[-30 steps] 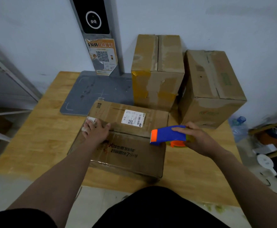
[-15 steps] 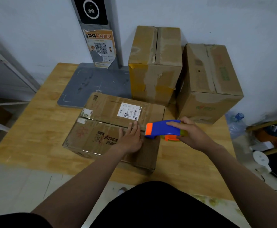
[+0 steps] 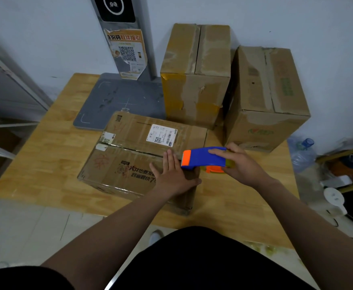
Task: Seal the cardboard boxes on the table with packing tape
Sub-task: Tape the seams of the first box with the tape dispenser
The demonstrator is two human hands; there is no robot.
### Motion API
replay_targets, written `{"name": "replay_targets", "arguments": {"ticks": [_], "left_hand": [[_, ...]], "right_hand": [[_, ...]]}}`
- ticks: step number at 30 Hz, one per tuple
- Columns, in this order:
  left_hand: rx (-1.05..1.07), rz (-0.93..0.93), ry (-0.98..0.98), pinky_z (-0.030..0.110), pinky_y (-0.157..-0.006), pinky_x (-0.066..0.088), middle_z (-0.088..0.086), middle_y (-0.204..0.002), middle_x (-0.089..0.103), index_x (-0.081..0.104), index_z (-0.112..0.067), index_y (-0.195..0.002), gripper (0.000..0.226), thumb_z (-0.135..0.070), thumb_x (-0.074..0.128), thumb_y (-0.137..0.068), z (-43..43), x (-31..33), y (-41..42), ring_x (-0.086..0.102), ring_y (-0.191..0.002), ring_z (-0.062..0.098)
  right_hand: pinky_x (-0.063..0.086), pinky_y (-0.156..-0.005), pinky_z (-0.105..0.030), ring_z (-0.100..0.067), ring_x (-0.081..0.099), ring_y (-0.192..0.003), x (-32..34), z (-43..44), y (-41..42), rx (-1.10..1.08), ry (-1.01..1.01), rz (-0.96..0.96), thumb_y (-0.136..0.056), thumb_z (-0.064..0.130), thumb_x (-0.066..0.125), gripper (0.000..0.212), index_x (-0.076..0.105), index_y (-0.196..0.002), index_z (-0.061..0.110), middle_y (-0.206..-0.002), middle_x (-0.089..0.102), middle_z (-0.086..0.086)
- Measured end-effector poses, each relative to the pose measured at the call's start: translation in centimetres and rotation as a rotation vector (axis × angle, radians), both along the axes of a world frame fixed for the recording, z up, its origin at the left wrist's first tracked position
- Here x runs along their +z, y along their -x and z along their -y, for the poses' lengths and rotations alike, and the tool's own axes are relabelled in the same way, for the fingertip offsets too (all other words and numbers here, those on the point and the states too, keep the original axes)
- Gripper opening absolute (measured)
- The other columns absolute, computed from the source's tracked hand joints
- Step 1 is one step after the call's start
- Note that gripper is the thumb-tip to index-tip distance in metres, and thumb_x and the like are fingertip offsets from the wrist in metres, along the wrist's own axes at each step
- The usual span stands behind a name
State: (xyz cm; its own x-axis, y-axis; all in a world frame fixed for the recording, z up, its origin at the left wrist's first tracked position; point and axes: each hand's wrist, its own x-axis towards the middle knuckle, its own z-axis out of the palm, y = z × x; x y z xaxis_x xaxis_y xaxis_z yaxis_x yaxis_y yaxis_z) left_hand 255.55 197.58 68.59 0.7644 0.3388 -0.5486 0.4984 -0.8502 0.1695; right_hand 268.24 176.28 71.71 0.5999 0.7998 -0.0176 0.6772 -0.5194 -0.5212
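Wooden table (image 3: 45,155), tall boxes (image 3: 194,80) (grey pad (image 3: 119,101) beside) behind flat box (image 3: 133,164)

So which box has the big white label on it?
The flat box in front, under the left hand. The left tall box and right tall box show none.

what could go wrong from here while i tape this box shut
1. The tape dispenser, gripped by the right hand, has its orange toothed end right beside the left hand, which presses flat on the flat box. A slip toward that hand might nick a finger.
2. That box lies near the front edge of the table, so a hard tug on the tape could slide it toward the edge.
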Motion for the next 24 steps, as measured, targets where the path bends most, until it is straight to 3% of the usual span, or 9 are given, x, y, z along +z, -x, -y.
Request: {"name": "replay_targets", "arguments": {"ticks": [5,8,17,19,22,24], "left_hand": [[0.044,0.191,-0.032,0.076,-0.113,-0.014,0.01,-0.167,-0.027,-0.014,-0.007,-0.16,0.117,-0.082,0.034,-0.083,1.0,-0.7,0.8,-0.029,-0.153,0.024],[0.058,0.206,-0.022,0.075,-0.112,-0.015,0.009,-0.167,-0.028,-0.014,-0.007,-0.161,0.116,-0.08,0.035,-0.084,1.1,-0.9,0.8,-0.03,-0.152,0.023],[0.063,0.201,-0.041,0.076,-0.109,-0.018,0.01,-0.165,-0.032,-0.018,-0.007,-0.159,0.111,-0.076,0.031,-0.088,1.3,-1.3,0.4,-0.033,-0.15,0.024],[0.05,0.183,-0.046,0.078,-0.109,-0.017,0.011,-0.164,-0.033,-0.02,-0.007,-0.158,0.11,-0.075,0.03,-0.088,1.3,-1.5,0.1,-0.033,-0.15,0.026],[0.044,0.171,-0.034,0.076,-0.107,-0.018,0.011,-0.164,-0.034,-0.022,-0.008,-0.158,0.108,-0.073,0.032,-0.09,1.3,-1.3,-0.3,-0.033,-0.15,0.027],[0.012,0.171,-0.044,0.075,-0.109,-0.018,0.01,-0.164,-0.032,-0.02,-0.008,-0.159,0.101,-0.068,0.031,-0.094,1.8,-1.2,-0.5,-0.031,-0.151,0.027]], "right_hand": [[0.048,-0.075,-0.031,-0.012,0.045,-0.101,0.0,0.8,-0.3,-0.002,0.019,-0.005,-0.09,0.018,0.073,0.08,0.034,-0.146,0.059,-0.117,0.037,0.008],[0.045,-0.074,-0.026,-0.01,0.044,-0.101,0.0,1.1,0.0,0.0,-0.023,-0.004,-0.088,0.016,0.074,0.08,0.038,-0.145,0.057,-0.115,0.036,0.01],[0.05,-0.082,-0.038,-0.016,0.05,-0.105,0.4,5.4,-1.3,-0.049,-0.134,-0.007,-0.082,0.009,0.078,0.081,0.047,-0.14,0.056,-0.12,0.046,0.002],[0.048,-0.086,-0.033,-0.013,0.049,-0.105,0.1,7.3,-2.1,-0.078,-0.163,-0.019,-0.079,0.004,0.08,0.084,0.048,-0.14,0.052,-0.118,0.046,0.006],[0.038,-0.089,-0.01,-0.005,0.046,-0.105,-0.2,8.9,-2.7,-0.046,-0.168,0.007,-0.081,0.002,0.081,0.081,0.049,-0.141,0.045,-0.117,0.044,0.011],[0.037,-0.087,-0.009,-0.003,0.044,-0.105,-0.5,8.9,-2.7,-0.032,-0.131,0.02,-0.084,0.005,0.078,0.078,0.047,-0.142,0.046,-0.117,0.041,0.012]]}}
